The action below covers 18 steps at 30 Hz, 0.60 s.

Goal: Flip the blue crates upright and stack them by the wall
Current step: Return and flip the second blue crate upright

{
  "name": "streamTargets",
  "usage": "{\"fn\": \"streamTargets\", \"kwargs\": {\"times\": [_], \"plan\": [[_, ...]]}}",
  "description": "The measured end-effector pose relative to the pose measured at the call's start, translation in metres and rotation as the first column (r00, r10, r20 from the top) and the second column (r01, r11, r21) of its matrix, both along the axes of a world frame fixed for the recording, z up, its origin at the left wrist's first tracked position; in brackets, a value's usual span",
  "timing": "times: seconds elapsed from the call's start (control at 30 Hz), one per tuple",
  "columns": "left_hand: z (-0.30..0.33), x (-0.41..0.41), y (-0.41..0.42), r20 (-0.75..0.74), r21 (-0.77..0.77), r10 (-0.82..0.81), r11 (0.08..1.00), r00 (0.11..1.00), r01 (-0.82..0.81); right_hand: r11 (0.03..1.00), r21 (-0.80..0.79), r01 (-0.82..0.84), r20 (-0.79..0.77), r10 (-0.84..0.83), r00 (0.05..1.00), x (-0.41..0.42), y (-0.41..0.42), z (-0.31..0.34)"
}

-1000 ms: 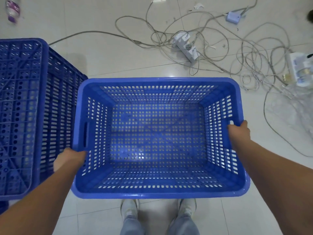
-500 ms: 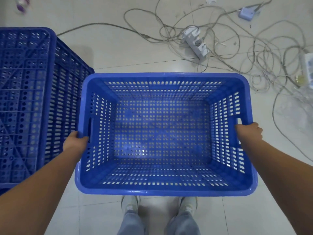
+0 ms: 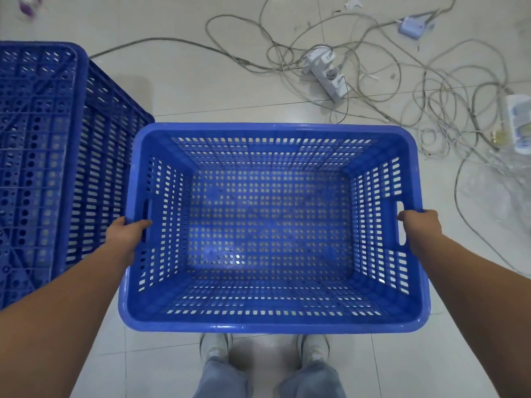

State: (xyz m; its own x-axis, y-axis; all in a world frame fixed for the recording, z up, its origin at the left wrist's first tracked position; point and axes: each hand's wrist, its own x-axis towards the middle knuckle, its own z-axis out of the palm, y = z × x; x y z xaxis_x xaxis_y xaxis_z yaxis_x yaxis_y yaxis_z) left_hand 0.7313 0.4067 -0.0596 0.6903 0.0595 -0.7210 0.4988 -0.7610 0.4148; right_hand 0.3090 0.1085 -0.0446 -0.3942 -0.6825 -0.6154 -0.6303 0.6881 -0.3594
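head view, bottom of the frame: two shoes (image 3: 264, 350) stand on the pale tiled floor (image 3: 201, 90). just above them an upright blue crate (image 3: 270, 323) fills the centre, open side up. the left hand (image 3: 126, 235) curls over its left rim beside the handle slot, and the right hand (image 3: 421, 225) grips the right rim at the other slot. at the left edge a second blue crate (image 3: 37, 156) lies bottom up, just beside the held one. farther off, upper right, loose cables (image 3: 370, 64) and a power strip (image 3: 327, 74) sprawl. carrying the crate blocks the view of the feet, so a step that way could snag a cable and trip.
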Motion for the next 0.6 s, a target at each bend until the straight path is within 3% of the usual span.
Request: {"fn": "streamTargets", "kwargs": {"times": [0.3, 0.6], "plan": [[0.017, -0.002, 0.018, 0.028, -0.009, 0.122, 0.993, 0.992, -0.122, 0.999, 0.030, -0.039, 0.031, 0.038, 0.999, -0.009, 0.004, 0.022], [0.123, 0.011, -0.007, 0.106, -0.140, 0.122, 0.984, 0.987, -0.107, 0.997, -0.033, -0.063, -0.001, 0.063, 0.998, -0.005, -0.016, 0.115]]}}
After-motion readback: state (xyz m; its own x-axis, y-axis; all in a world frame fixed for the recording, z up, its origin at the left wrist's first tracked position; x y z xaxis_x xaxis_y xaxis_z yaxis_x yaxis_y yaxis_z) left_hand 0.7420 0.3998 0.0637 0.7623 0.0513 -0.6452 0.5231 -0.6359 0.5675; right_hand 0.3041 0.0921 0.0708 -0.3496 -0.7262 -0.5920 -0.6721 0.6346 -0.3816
